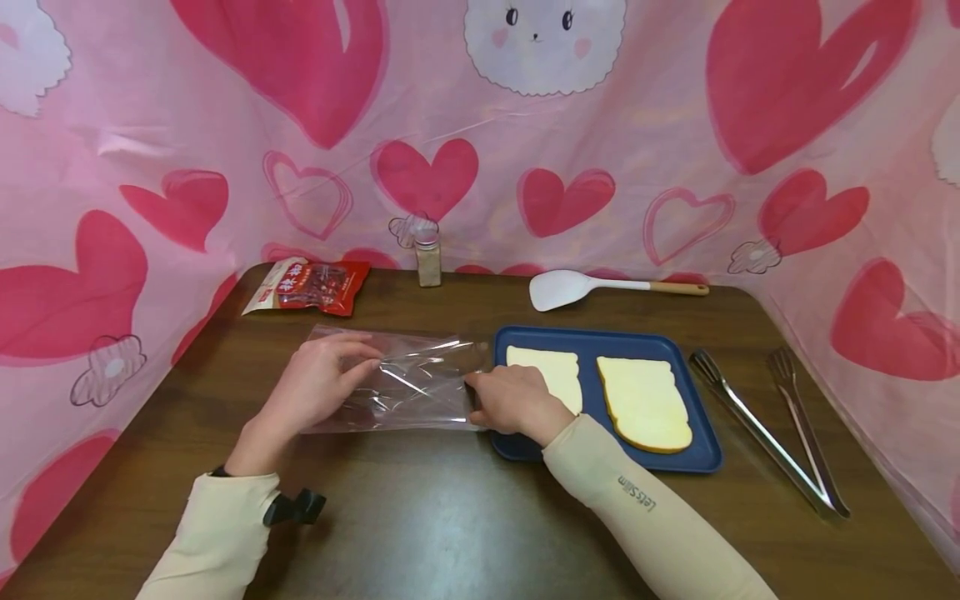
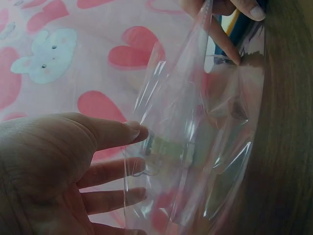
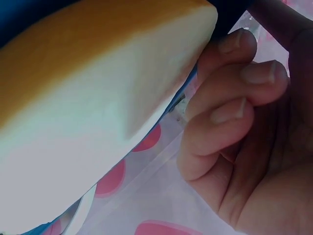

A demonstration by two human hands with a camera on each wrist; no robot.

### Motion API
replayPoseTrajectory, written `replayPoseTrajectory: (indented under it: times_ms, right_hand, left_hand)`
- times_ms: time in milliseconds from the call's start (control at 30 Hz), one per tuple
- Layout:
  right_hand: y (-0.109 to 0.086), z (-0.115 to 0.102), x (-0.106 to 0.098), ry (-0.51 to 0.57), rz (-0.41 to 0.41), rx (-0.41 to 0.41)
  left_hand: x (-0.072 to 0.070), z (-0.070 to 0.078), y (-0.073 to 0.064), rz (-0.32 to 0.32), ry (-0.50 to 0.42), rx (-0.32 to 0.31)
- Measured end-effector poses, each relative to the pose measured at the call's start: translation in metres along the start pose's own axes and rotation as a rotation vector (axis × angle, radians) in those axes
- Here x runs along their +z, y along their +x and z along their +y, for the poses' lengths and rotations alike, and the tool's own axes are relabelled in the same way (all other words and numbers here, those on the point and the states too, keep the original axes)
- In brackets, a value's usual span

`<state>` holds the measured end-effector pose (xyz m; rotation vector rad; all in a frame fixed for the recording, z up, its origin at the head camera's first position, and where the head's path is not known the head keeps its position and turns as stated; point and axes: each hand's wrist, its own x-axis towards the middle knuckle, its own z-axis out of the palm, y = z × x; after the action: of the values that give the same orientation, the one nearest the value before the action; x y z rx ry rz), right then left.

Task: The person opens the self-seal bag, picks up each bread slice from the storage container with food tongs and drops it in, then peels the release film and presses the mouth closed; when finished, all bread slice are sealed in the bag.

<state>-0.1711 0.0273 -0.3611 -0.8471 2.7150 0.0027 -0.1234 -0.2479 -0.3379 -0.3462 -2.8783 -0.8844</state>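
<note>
A clear plastic bag (image 1: 416, 383) lies flat on the dark wooden table, its left part raised a little. My left hand (image 1: 322, 375) pinches the bag's left side between thumb and index finger; in the left wrist view its other fingers show behind the film (image 2: 195, 147). At the bag's right end, my right hand (image 1: 513, 400) holds the edge, its index fingertip and thumb set apart on the plastic. Curled outer fingers (image 3: 215, 127) of this hand hang beside a bread slice (image 3: 98, 117). That slice (image 1: 551, 375) is partly hidden by the right hand in the head view.
A blue tray (image 1: 600, 463) carries two bread slices, the right one (image 1: 648, 404) fully visible. Metal tongs (image 1: 780, 442) lie right of it. Behind are a white spatula (image 1: 562, 290) with wooden handle, a small glass shaker (image 1: 429, 262) and a red packet (image 1: 315, 286). Patterned cloth surrounds the table.
</note>
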Motion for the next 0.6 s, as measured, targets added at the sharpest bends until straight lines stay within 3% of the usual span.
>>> replayPoseTrajectory:
  times_ms: [600]
  right_hand:
    - [-0.007, 0.007, -0.001, 0.069, 0.018, -0.006]
  left_hand:
    - [0.012, -0.004, 0.002, -0.004, 0.039, -0.013]
